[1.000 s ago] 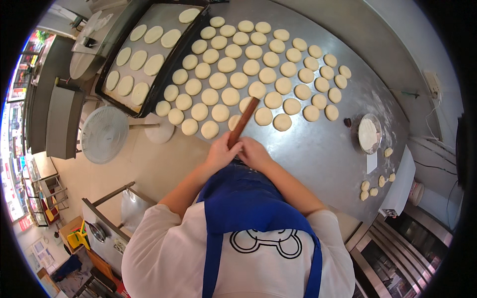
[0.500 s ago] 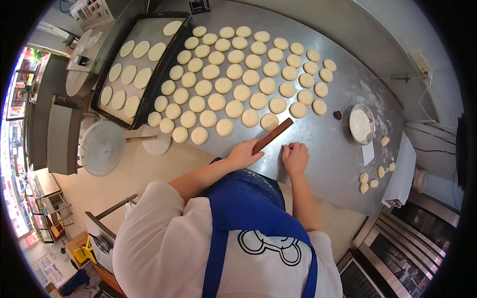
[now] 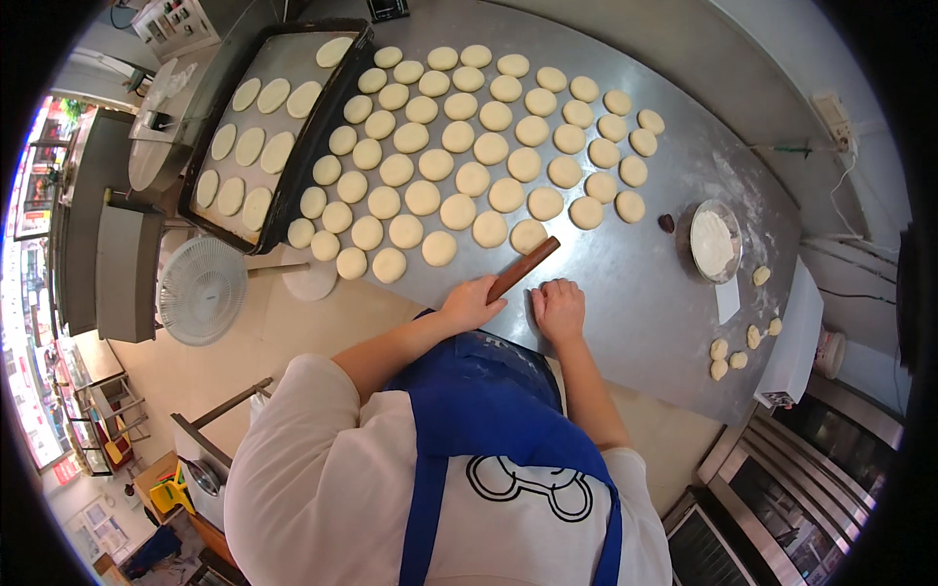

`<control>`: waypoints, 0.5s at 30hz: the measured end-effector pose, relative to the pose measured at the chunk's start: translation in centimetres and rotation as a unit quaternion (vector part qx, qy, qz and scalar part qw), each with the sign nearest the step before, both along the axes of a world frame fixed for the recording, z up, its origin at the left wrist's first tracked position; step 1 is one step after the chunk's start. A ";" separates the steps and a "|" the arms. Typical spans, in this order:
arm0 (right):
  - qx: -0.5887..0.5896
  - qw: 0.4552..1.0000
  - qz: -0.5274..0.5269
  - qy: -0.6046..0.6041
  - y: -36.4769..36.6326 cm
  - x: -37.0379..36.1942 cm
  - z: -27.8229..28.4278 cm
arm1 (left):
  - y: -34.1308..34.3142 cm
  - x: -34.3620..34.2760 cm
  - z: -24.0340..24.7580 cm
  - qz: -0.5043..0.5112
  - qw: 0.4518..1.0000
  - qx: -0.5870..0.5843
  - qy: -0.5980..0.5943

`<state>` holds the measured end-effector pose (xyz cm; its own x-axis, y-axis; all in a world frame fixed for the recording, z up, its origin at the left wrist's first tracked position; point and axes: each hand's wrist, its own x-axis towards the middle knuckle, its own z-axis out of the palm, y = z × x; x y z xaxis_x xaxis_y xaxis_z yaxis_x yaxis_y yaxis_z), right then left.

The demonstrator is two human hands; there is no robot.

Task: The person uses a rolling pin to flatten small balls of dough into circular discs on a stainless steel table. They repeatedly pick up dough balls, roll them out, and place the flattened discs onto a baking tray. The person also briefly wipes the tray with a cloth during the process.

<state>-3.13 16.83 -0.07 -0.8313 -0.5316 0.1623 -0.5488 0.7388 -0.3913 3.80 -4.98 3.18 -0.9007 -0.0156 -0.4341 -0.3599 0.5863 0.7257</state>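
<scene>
Metal worktop (image 3: 635, 293) bears dough rounds (image 3: 473, 179) beyond the left hand (image 3: 470, 305), wrapped around a brown rolling pin (image 3: 525, 268), the right hand (image 3: 560, 312) just beside it, its grip unclear.

The person wears a loose white T-shirt (image 3: 322, 488) with short, wide sleeves (image 3: 633, 479) ending around the elbows; soft creases run across the cloth. Over it sits a royal-blue apron (image 3: 469, 366), its bib (image 3: 493, 420) curved along the top edge across the chest, with two flat straps (image 3: 423, 518) of the same blue running over the shirt toward the shoulders. Between the straps, a thick black line drawing (image 3: 530, 485) of rounded loops shows on the white, partly covered by the bib. Lower down, the apron looks darker and carries pale, powdery smudges (image 3: 500, 344). Forearms (image 3: 596, 396) and hands (image 3: 561, 311) are bare.
</scene>
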 end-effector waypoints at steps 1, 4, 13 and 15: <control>0.002 1.000 0.002 0.001 -0.1 0.1 -0.1 | 0.2 0.0 -0.4 -0.006 1.000 0.000 0.003; 0.006 1.000 0.025 -0.010 -0.2 0.9 -0.4 | 0.5 0.2 -1.5 -0.014 1.000 0.001 0.011; 0.043 0.999 -0.005 -0.015 -1.5 1.9 1.1 | 0.7 0.0 -2.7 -0.002 0.999 -0.004 0.052; 0.071 0.997 -0.019 0.008 -2.0 1.1 1.1 | 0.4 -0.4 -2.7 -0.011 0.999 -0.013 0.044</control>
<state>-2.01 14.82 1.05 -0.8491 -0.5185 0.1008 -0.5247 0.8061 -0.2736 3.43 -4.54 0.50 -0.9354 -0.0063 -0.3535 -0.2830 0.6129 0.7378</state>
